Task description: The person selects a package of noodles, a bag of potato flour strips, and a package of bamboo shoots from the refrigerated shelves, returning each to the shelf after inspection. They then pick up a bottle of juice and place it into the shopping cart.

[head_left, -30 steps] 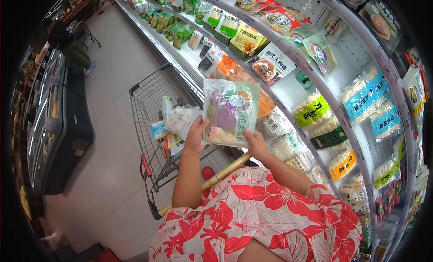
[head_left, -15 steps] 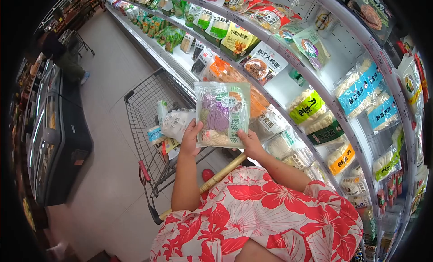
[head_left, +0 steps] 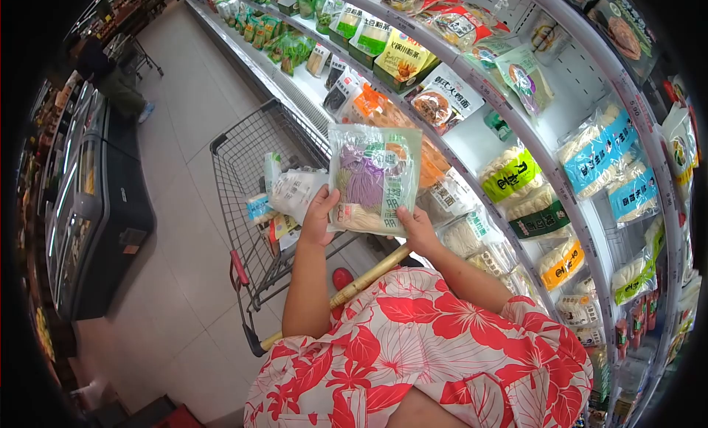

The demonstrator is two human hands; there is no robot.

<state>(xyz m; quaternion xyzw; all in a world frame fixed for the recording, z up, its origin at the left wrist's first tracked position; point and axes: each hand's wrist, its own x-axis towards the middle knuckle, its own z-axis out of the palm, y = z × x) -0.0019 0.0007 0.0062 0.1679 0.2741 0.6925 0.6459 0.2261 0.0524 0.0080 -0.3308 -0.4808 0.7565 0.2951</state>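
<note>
A clear and pale-green bag of noodles (head_left: 369, 179), with purple, green and cream strands showing, is held up in front of me above the cart handle. My left hand (head_left: 322, 213) grips its lower left edge, thumb on the front. On the lower right corner, my right hand (head_left: 417, 230) pinches the bag the same way. The fingers behind the bag are hidden. Beyond my left hand, a wire shopping cart (head_left: 243, 159) carries a white plastic bag (head_left: 297, 192) and several small packets.
Refrigerated shelves (head_left: 472, 81) curve along the right, stocked with packaged noodles such as a green-labelled pack (head_left: 510, 174) and blue-labelled packs (head_left: 599, 151). A dark freezer case (head_left: 110, 214) lines the left. Farther up the aisle, a person (head_left: 110, 78) stands beside another cart (head_left: 138, 56).
The shelves, cart and held noodle bag have all shifted slightly rightward in view as the camera turned a little. Both hands keep their hold on the bag.
</note>
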